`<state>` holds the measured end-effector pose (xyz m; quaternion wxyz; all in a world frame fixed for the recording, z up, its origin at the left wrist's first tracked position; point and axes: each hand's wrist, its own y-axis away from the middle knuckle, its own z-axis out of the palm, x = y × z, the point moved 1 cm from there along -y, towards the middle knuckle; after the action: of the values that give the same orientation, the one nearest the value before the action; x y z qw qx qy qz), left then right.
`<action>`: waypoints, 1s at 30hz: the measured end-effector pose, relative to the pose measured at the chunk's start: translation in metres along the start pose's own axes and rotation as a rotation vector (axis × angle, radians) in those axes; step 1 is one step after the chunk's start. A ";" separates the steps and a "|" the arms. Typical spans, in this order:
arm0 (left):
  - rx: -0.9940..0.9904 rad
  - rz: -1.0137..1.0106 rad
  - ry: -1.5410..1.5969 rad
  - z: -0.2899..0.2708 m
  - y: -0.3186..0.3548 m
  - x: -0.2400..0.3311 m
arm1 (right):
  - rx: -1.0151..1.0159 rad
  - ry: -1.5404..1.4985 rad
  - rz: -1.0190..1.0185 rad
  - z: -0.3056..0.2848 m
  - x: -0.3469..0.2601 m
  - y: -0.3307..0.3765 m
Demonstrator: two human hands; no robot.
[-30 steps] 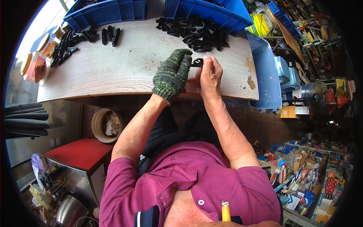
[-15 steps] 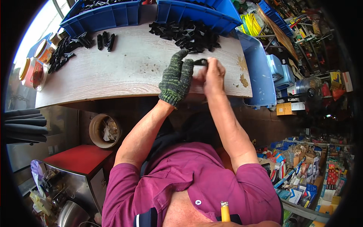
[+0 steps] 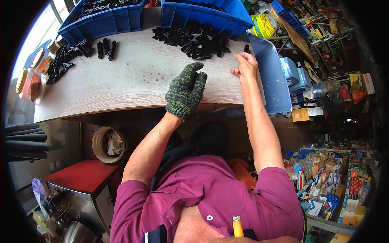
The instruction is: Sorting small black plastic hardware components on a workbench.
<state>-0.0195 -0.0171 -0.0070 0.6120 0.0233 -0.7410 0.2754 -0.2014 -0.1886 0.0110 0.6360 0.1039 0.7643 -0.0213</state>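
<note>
The left hand (image 3: 185,91), in a dark knitted glove, rests on the wooden surface (image 3: 121,79) with its grip open and holding nothing. The bare right hand (image 3: 244,65) is at the surface's right edge, pinching a small black part (image 3: 246,49) between its fingertips, beside a pale blue bin (image 3: 270,83). A heap of black parts (image 3: 194,38) lies just beyond both hands, before a blue crate (image 3: 202,14).

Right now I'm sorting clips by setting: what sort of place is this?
Likely a small workshop or parts store: a wooden workbench with a pile of black plastic parts, blue bins, and cluttered stock shelves.
</note>
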 end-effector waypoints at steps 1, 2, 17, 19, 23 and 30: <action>0.005 0.005 -0.008 -0.002 0.000 0.000 | -0.032 0.032 -0.028 0.004 0.001 -0.002; 0.011 0.002 -0.014 -0.003 -0.001 0.002 | -0.041 0.031 -0.026 0.007 0.002 -0.006; 0.078 0.025 -0.054 0.005 -0.005 -0.008 | -0.204 0.170 -0.067 -0.001 0.006 -0.013; 0.084 0.068 -0.058 0.007 -0.008 -0.016 | -0.231 0.057 -0.011 -0.003 0.008 0.000; 0.057 0.033 -0.020 0.009 -0.019 -0.016 | -0.413 -0.163 0.048 0.014 0.009 0.053; -0.129 -0.069 0.008 0.009 -0.024 -0.023 | -0.509 -0.240 -0.076 0.040 0.016 0.088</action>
<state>-0.0124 -0.0482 -0.0203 0.6242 0.0082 -0.7536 0.2059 -0.1490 -0.1073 -0.0039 0.7264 -0.0913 0.6676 0.1355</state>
